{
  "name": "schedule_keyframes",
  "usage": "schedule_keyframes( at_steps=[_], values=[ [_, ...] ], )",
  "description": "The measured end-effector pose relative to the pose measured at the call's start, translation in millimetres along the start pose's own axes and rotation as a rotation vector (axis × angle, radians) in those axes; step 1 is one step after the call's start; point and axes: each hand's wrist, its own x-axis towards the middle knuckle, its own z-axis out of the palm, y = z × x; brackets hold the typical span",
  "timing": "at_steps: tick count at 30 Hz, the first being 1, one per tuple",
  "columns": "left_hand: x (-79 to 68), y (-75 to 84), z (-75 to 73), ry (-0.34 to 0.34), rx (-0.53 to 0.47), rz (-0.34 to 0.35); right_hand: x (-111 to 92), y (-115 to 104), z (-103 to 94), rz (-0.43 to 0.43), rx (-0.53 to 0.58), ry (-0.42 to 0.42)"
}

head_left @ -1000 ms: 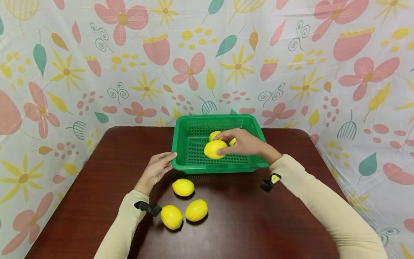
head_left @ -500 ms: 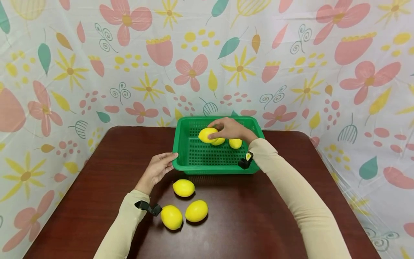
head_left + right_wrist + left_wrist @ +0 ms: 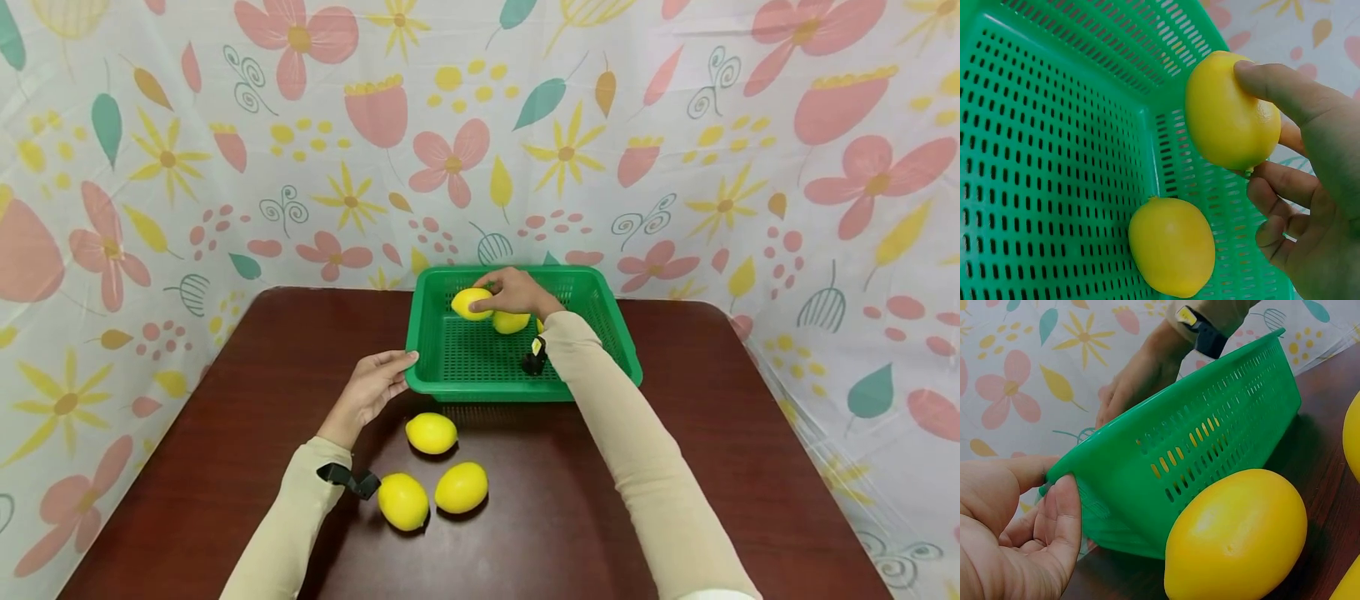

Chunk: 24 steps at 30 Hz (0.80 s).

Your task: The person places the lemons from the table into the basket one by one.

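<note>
My right hand pinches a yellow lemon between thumb and fingers, over the far left part of a green plastic basket. Below that hand another lemon lies on the basket floor. A third lemon inside is mostly hidden behind the right wrist in the head view. With thumb above and fingers beneath, my left hand grips the near left corner of the basket rim. Three lemons lie on the table in front of the basket: one close to it, two nearer me.
The dark red-brown table carries the basket near its far edge. A flower-printed cloth hangs behind and along the sides. Each wrist wears a small black camera mount.
The right hand has carried its lemon left and farther back inside the basket. My left hand keeps hold of the rim, and the lemons on the table have stayed put.
</note>
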Motion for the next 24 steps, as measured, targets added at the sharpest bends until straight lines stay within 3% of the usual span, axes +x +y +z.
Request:
schedule_keyframes(
  at_steps=[8, 24],
  values=[
    [1.0, -0.8, 0.2, 0.001, -0.037, -0.009, 10.2, 3.2, 8.3, 0.057, -0.009, 0.044],
    [3.0, -1.9, -0.8, 0.008, -0.040, -0.002, 24.2, 12.7, 30.2, 0.075, -0.087, 0.007]
  ],
)
